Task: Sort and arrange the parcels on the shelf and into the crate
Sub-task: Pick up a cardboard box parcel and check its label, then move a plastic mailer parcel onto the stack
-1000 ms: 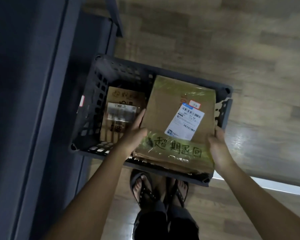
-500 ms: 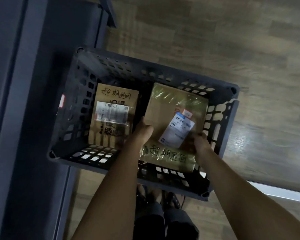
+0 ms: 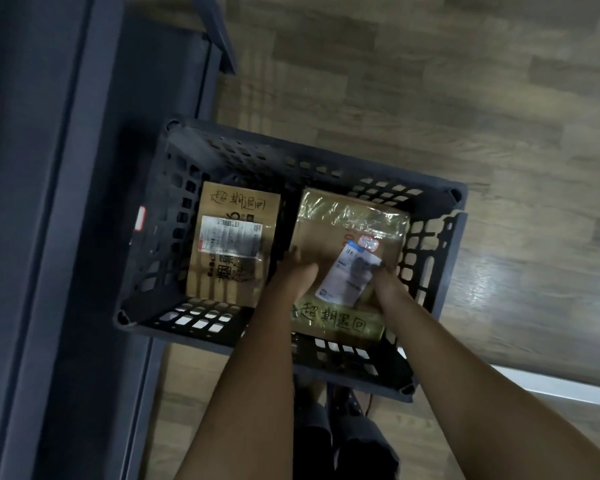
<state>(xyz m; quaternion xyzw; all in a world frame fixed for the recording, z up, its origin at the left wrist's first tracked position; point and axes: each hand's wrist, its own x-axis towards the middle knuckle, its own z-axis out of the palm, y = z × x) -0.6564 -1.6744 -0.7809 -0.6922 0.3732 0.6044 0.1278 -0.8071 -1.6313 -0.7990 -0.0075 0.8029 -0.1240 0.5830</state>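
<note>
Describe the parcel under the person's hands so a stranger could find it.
In the dark slotted crate on the wooden floor, two cardboard parcels lie side by side. It is the right parcel, under the left hand and right hand. Unlike the left parcel, it has shiny yellowish tape bands and a tilted white label.

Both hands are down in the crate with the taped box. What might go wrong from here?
The left hand grips the tape-wrapped brown cardboard parcel at the narrow gap beside the flat brown cardboard box; fingers may get pinched there. The parcel's near end sits close to the wall of the dark perforated plastic crate, so it may catch and settle tilted.
</note>
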